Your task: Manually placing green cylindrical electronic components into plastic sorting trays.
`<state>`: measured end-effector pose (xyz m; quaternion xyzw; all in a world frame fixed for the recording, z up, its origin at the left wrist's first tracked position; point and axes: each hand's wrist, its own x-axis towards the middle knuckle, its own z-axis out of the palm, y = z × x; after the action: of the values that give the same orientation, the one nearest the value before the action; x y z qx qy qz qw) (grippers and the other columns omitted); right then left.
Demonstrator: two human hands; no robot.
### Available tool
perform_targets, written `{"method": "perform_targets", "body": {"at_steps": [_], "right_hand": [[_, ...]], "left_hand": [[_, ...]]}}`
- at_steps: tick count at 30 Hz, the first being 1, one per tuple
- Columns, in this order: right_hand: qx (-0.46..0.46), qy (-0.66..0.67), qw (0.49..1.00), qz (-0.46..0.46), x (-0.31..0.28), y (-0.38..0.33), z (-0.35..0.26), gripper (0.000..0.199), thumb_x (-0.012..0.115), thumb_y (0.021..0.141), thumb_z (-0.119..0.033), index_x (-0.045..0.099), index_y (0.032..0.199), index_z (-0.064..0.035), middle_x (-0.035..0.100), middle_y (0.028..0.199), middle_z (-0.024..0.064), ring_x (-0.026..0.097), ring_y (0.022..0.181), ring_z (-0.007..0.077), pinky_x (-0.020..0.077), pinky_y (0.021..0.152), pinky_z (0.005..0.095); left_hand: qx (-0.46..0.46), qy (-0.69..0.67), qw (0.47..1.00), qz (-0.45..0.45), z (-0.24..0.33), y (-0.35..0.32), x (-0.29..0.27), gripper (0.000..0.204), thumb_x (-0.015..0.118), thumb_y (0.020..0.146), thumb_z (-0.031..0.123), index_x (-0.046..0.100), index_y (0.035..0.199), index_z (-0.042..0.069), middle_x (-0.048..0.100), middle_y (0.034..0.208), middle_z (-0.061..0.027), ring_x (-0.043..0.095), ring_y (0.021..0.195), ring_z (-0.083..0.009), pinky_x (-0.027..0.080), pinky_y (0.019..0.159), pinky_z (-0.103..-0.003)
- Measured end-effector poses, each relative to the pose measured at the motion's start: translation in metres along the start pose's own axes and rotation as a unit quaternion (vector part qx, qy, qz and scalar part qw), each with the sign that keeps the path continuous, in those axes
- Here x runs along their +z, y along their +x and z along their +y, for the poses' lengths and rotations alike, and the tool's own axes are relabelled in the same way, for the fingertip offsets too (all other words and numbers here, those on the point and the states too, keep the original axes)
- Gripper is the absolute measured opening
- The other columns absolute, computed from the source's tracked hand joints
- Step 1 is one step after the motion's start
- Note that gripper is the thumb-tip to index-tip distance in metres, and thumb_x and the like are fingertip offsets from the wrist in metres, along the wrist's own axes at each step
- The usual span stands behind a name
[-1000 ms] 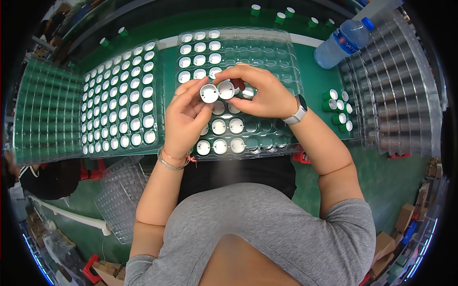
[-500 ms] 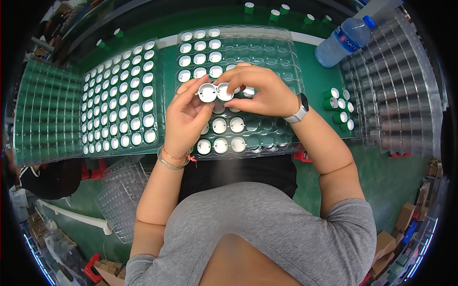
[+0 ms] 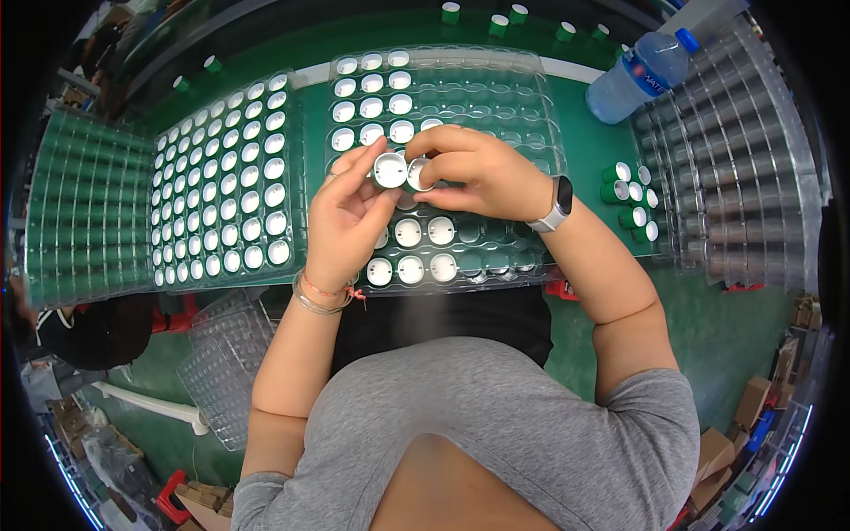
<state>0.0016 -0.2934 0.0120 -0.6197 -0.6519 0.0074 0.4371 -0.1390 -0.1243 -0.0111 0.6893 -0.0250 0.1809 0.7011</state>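
My left hand (image 3: 345, 221) holds a small round white-faced cap (image 3: 390, 170) between thumb and fingers. My right hand (image 3: 478, 168) pinches a second such cap (image 3: 416, 173) right beside it; the two caps touch. Both hands hover over a clear plastic blister tray (image 3: 522, 115) with round pockets. Several pockets at its far left and near edge hold white caps (image 3: 410, 233). A watch is on my right wrist, bracelets on my left.
A full tray of white caps (image 3: 221, 195) lies to the left, with stacked clear trays (image 3: 75, 212) beyond it. Stacked empty trays (image 3: 735, 159) stand at right, loose green caps (image 3: 629, 199) beside them. A water bottle (image 3: 642, 75) lies at the far right.
Both hands stay together over the tray. The two caps have turned slightly in my fingers and sit closer together.
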Motion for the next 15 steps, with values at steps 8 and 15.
{"method": "perform_targets", "body": {"at_steps": [8, 15], "right_hand": [[0.001, 0.022, 1.0, 0.012, -0.0003, 0.0014, 0.0003, 0.021, 0.078, 0.072, -0.001, 0.063, 0.086, -0.0044, 0.064, 0.111, 0.011, 0.064, 0.097, 0.028, 0.0535, 0.081, 0.0348], [0.001, 0.028, 0.999, 0.024, -0.0023, 0.0019, 0.0016, 0.027, 0.076, 0.072, 0.0, 0.06, 0.093, -0.0049, 0.063, 0.11, 0.0107, 0.063, 0.095, 0.0248, 0.052, 0.081, 0.033]], "left_hand": [[-0.006, -0.018, 1.0, 0.01, -0.0009, -0.0001, 0.0016, 0.055, 0.059, 0.087, -0.014, 0.046, 0.14, -0.006, 0.046, 0.134, -0.0119, 0.057, 0.116, -0.0189, 0.053, 0.096, -0.031], [-0.001, 0.008, 1.0, 0.006, 0.0003, 0.0002, 0.0, 0.054, 0.06, 0.088, -0.012, 0.046, 0.14, -0.005, 0.048, 0.133, -0.0113, 0.056, 0.115, -0.0166, 0.051, 0.095, -0.03]]}}
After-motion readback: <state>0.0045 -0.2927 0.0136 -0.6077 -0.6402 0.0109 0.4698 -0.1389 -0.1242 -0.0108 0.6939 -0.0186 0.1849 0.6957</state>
